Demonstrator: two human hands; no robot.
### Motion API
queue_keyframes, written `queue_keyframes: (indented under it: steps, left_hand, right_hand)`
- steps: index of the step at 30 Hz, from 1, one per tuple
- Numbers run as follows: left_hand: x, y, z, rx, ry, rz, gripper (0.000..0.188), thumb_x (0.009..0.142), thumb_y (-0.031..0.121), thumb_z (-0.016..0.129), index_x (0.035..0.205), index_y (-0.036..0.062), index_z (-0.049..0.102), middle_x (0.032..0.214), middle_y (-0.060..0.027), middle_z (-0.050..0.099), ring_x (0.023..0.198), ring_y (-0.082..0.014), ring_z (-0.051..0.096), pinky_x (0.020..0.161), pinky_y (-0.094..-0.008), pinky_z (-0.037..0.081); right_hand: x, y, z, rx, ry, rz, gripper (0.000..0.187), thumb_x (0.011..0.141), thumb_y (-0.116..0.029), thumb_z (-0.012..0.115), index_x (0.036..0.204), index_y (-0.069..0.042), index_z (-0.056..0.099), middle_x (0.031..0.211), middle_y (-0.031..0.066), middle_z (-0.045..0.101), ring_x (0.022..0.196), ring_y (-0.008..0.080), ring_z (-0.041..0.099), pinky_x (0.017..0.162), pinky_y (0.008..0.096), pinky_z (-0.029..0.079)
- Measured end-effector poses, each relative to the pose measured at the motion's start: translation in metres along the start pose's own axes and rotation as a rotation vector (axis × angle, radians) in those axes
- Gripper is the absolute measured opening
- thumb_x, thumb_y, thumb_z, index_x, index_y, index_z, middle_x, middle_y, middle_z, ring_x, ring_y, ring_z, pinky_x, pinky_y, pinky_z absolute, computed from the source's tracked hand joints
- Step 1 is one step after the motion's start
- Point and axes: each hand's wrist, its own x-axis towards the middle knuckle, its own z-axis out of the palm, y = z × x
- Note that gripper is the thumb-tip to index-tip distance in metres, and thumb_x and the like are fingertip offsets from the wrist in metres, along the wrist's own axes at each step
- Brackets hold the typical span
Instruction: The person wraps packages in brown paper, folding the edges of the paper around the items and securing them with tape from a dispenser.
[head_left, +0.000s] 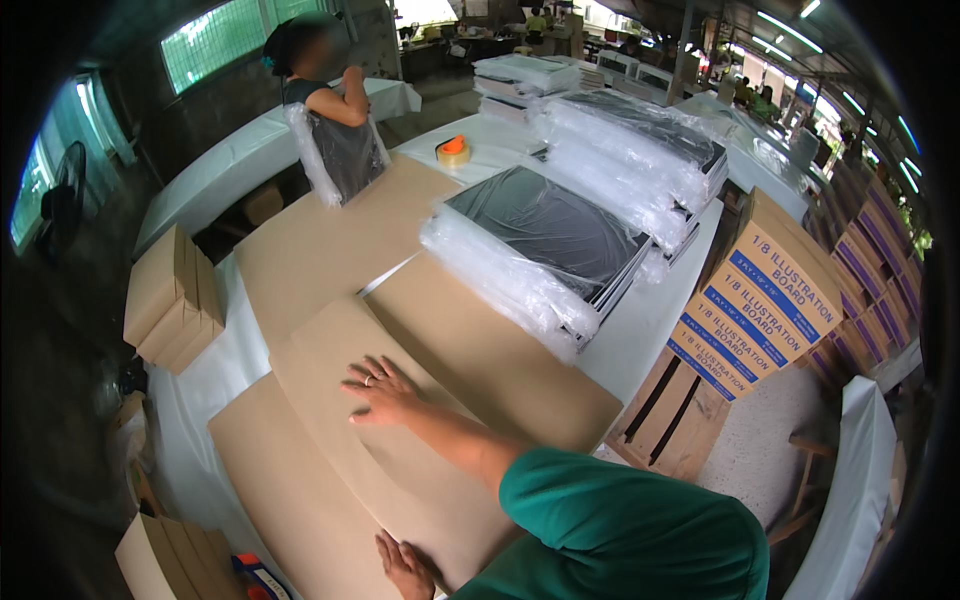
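Note:
A large brown kraft paper sheet (pixel 400 490) lies bowed and partly folded over across the table, on top of other flat brown sheets (pixel 275 480). My right hand (pixel 382 392), a ring on one finger, presses on its upper part with the fingers spread and the palm down. The green-sleeved right arm reaches in from the lower right. Near the bottom edge, my left hand (pixel 405 568) rests at the sheet's left border, its visible fingers stretched out; the wrist is cut off by the frame. Neither hand grips anything.
Plastic-wrapped black boards (pixel 550 225) are piled beyond the sheets. A tape dispenser (pixel 453 152) stands near the far edge. Brown cartons (pixel 165 300) line the left; printed cartons (pixel 765 290) stack at right. A person (pixel 335 110) across the table holds a plastic-wrapped dark board.

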Motion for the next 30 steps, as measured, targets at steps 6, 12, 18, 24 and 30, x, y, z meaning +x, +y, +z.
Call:
queue_keyframes:
  steps: [6, 12, 18, 24, 30]
  left_hand:
    - [0.039, -0.050, -0.108, 0.709, 0.329, -0.311, 0.072, 0.084, 0.055, 0.048, 0.135, 0.0047, 0.037, 0.133, -0.0293, 0.037, 0.117, -0.0456, 0.040, 0.091, -0.0577, 0.036]
    - [0.049, -0.174, -0.134, 1.233, 0.764, -0.070, 0.064, 0.088, 0.054, 0.042, 0.123, 0.0011, 0.048, 0.113, -0.0223, 0.055, 0.098, -0.0397, 0.054, 0.080, -0.0540, 0.042]
    - [0.059, -0.144, -0.117, 1.082, 0.936, -0.026, 0.059, 0.092, 0.051, 0.037, 0.115, 0.0002, 0.056, 0.113, -0.0174, 0.057, 0.098, -0.0364, 0.056, 0.081, -0.0534, 0.041]
    - [0.054, -0.147, -0.120, 1.091, 0.882, -0.102, 0.060, 0.092, 0.052, 0.035, 0.117, 0.0010, 0.055, 0.113, -0.0182, 0.056, 0.099, -0.0369, 0.054, 0.080, -0.0531, 0.041]
    - [0.058, -0.146, -0.122, 1.173, 0.938, -0.089, 0.057, 0.093, 0.048, 0.034, 0.113, -0.0009, 0.054, 0.109, -0.0192, 0.056, 0.095, -0.0358, 0.056, 0.079, -0.0521, 0.042]
  right_hand:
    - [-0.004, 0.003, -0.004, -0.011, -0.044, 0.027, 0.072, 0.082, -0.060, 0.046, 0.141, -0.024, 0.027, 0.150, 0.0042, 0.015, 0.139, 0.0271, 0.003, 0.112, 0.0452, -0.002]
    - [-0.002, -0.001, -0.003, -0.006, -0.042, 0.017, 0.073, 0.082, -0.061, 0.045, 0.141, -0.024, 0.026, 0.150, 0.0037, 0.015, 0.139, 0.0266, 0.002, 0.112, 0.0444, -0.003]
    - [-0.002, -0.001, -0.003, -0.011, -0.034, 0.013, 0.072, 0.082, -0.060, 0.045, 0.141, -0.023, 0.026, 0.150, 0.0038, 0.016, 0.139, 0.0261, 0.002, 0.112, 0.0442, -0.003]
    - [-0.004, -0.002, -0.003, -0.014, -0.029, 0.029, 0.072, 0.082, -0.060, 0.046, 0.141, -0.024, 0.026, 0.150, 0.0035, 0.015, 0.139, 0.0257, 0.002, 0.112, 0.0440, -0.003]
    - [-0.002, -0.004, -0.003, -0.020, -0.047, 0.032, 0.072, 0.082, -0.060, 0.046, 0.141, -0.024, 0.027, 0.150, 0.0028, 0.014, 0.139, 0.0255, 0.002, 0.112, 0.0434, -0.003]
